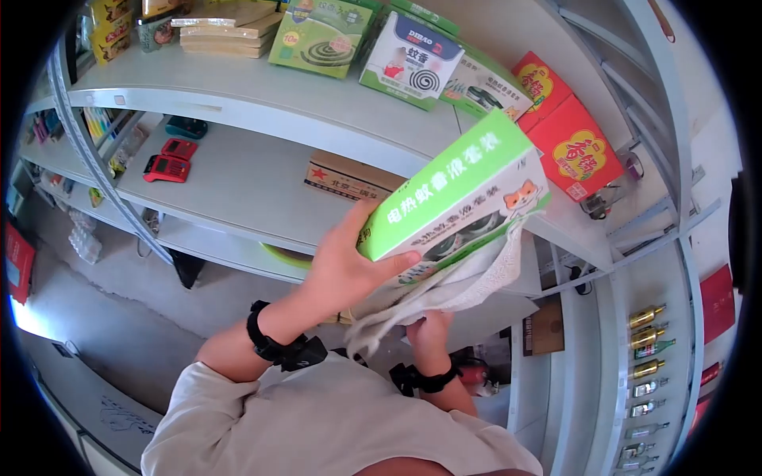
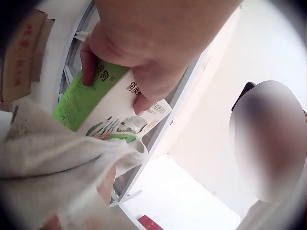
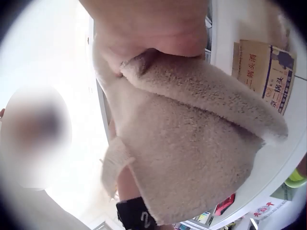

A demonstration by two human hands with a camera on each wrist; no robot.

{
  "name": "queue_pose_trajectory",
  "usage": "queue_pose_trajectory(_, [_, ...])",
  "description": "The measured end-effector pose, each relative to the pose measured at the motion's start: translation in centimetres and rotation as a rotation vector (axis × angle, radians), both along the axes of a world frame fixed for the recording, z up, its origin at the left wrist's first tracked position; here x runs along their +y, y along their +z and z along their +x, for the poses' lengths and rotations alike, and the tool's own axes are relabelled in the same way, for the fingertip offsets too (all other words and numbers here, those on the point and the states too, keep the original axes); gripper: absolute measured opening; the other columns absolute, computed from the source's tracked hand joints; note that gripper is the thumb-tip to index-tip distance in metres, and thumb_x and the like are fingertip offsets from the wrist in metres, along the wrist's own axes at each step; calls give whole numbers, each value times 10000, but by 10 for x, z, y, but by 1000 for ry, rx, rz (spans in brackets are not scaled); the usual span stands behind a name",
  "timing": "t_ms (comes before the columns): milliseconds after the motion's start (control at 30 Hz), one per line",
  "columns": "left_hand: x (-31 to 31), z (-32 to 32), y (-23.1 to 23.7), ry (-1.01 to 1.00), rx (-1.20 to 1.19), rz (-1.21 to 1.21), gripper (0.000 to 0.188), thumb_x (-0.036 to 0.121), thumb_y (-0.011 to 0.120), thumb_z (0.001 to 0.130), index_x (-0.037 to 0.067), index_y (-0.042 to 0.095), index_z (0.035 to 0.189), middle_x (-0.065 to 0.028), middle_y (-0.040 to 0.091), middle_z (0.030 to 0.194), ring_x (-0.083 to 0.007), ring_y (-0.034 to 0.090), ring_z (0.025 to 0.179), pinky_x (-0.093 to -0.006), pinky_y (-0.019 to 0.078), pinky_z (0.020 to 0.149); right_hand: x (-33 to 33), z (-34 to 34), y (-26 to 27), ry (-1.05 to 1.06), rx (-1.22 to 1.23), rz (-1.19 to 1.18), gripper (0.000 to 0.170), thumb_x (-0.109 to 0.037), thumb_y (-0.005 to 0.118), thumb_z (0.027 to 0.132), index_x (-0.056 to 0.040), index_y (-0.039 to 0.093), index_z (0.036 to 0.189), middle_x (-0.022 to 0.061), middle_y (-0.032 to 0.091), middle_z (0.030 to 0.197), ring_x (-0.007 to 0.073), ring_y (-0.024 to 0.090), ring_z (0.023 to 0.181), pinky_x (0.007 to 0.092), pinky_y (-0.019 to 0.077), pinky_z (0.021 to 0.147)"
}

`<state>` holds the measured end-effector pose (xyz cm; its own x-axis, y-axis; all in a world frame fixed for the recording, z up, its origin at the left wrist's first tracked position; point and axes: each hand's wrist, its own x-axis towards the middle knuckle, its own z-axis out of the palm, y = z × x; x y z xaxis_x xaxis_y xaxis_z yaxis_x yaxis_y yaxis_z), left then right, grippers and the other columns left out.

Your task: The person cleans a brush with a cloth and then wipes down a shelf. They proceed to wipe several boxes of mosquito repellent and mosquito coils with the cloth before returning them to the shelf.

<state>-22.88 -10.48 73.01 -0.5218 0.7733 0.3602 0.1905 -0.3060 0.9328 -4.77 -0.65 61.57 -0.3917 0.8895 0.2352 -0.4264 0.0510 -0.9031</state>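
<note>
Got a green-and-white box (image 1: 452, 182) gripped in the left hand (image 1: 337, 266), held up in front of the upper shelf (image 1: 214, 87), thumb across the white side. Cloth (image 1: 480, 278) bunched in the right hand (image 1: 431, 329), up against the box's lower edge; can't see the fingertips under all that fabric. Fuzzy texture only really visible from the right wrist. Row of bottles (image 1: 648, 369) at far right, head view only. Carton (image 1: 343, 176) on the lower shelf (image 1: 254, 190), partly blocked by the box, plus a red gadget (image 1: 169, 164) further left. Readable: 电热蚊香液套装 on the held box, DIBAO and 蚊香 on the coil box (image 1: 413, 59) up top, 香锅 on the red boxes (image 1: 583, 155), 二锅头 on the carton, clearest from the right wrist.
</note>
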Motion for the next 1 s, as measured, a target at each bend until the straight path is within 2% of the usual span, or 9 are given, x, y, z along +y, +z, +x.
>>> queue_pose_trajectory(67, [4,8,-5,-1,86,-5,643,314,833,803,4,524,1274,-191,668,1092,-270,662,1023,-366,510,900,4,7,7,-66,28,-27,543,-148,507,995,-8,330,1488,161,472,1433,306,509,1298,437,436,1089])
queue_pose_trajectory(300, [15,36,-19,-206,152,-221,664,306,835,813,6,469,1279,-148,635,1100,-207,617,1034,-345,489,894,52,56,73,-239,230,-45,441,-210,457,1004,10,447,1386,165,532,1354,293,562,1209,429,476,1025])
queue_pose_trajectory(400, [25,46,-20,-253,64,-145,682,392,807,812,24,491,1293,-197,621,1154,-325,616,1067,-392,486,911,62,67,79,-200,224,45,418,-214,481,1008,21,478,1354,164,562,1306,277,594,1153,406,512,968])
queue_pose_trajectory(567, [44,54,-13,-166,-54,-18,736,325,826,829,8,420,1355,-156,608,1172,-190,574,1126,-345,469,958,68,56,26,-119,184,-9,410,-61,602,939,31,503,1325,154,595,1242,247,629,1072,376,548,906])
queue_pose_trajectory(667, [49,49,-10,-123,-114,78,732,276,831,829,3,411,1362,-136,584,1212,-194,558,1146,-352,456,980,66,48,-5,27,66,-41,480,-12,664,865,29,512,1319,143,608,1225,248,624,1087,387,532,940])
queue_pose_trajectory(700, [49,48,-10,-124,-138,104,725,239,835,824,-3,414,1363,-120,565,1232,-196,547,1156,-350,448,989,62,44,-7,118,197,-119,524,0,701,808,19,532,1303,135,621,1201,251,617,1106,395,517,966])
queue_pose_trajectory(833, [43,40,-11,-45,-19,21,732,247,841,818,-3,421,1363,-115,576,1210,-183,548,1150,-345,448,987,71,38,4,265,54,-177,571,-36,686,825,1,482,1358,131,586,1269,248,609,1127,391,502,996])
queue_pose_trajectory(933, [35,35,-15,-60,-38,-78,724,267,842,816,-6,439,1352,-119,587,1205,-181,553,1144,-343,448,987,94,43,-8,159,20,-126,553,-62,667,855,5,475,1369,136,568,1305,255,603,1144,395,495,1005])
queue_pose_trajectory(1000, [27,32,-28,-68,-18,-191,709,276,838,821,-9,451,1343,-123,598,1198,-181,557,1140,-342,448,988,114,39,-13,128,164,-88,564,-127,651,890,22,452,1396,152,552,1339,260,584,1184,399,480,1025])
